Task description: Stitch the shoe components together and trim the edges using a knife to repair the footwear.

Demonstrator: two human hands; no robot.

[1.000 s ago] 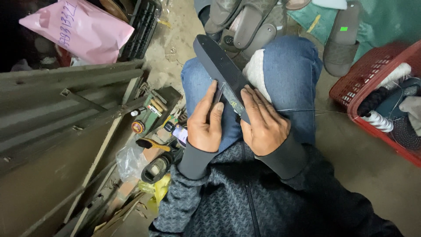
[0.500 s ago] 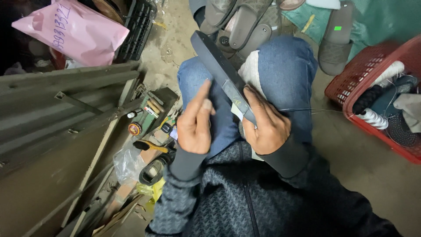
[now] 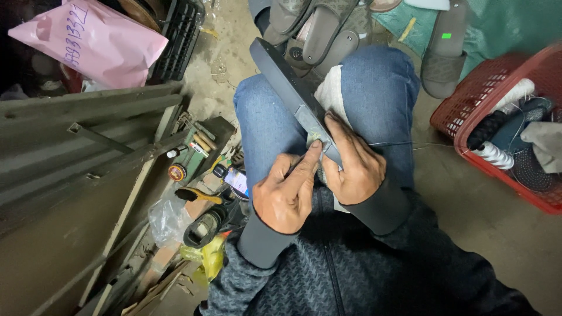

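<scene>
right hand (image 3: 354,169) clamps the dark shoe sole (image 3: 293,96) across the blue-jeaned knees, sole running toward 11 o'clock; left hand (image 3: 287,196) pinches at its near edge, thin thread (image 3: 404,144) running toward 3 o'clock, to the red basket (image 3: 462,117)

Left hand (image 3: 287,196) fingers pinched; right hand (image 3: 351,167) fingers curled closed.

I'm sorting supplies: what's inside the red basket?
The red basket shows a white thread spool, dark bundles and grey cloth. Anything beneath them is covered.
</scene>
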